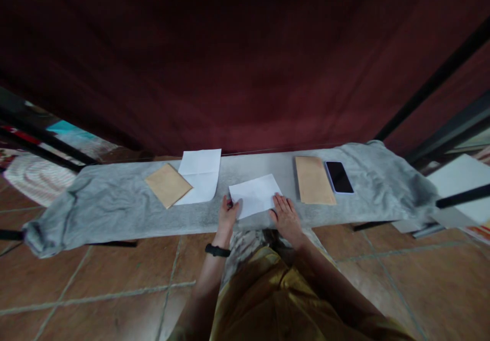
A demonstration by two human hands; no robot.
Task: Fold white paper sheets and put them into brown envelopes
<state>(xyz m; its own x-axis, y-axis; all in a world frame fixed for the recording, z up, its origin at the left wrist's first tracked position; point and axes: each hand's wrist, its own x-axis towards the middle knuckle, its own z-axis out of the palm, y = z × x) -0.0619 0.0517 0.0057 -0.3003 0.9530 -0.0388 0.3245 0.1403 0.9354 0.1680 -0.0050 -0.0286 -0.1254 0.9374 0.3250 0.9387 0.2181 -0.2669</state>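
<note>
A white sheet of paper [255, 195], apparently folded, lies on the grey cloth in front of me. At its left edge, my left hand [227, 216] pinches the paper with the thumb on top; some of the fingers are hidden. My right hand [286, 217] rests flat near the lower right corner, fingers stretched out over the paper's edge. To the left is another white sheet [201, 170] with a crease across it, partly covered by a brown envelope [168, 185]. A second brown envelope [314, 180] lies to the right of my right hand.
A phone [339, 177] with a dark screen sits beside the right envelope. Grey cloth [126, 198] covers the long narrow bench, bunched at both ends. Behind it hangs a dark red curtain [245, 75]. Black metal bars [432, 80] flank both sides, above a tiled floor [126, 274].
</note>
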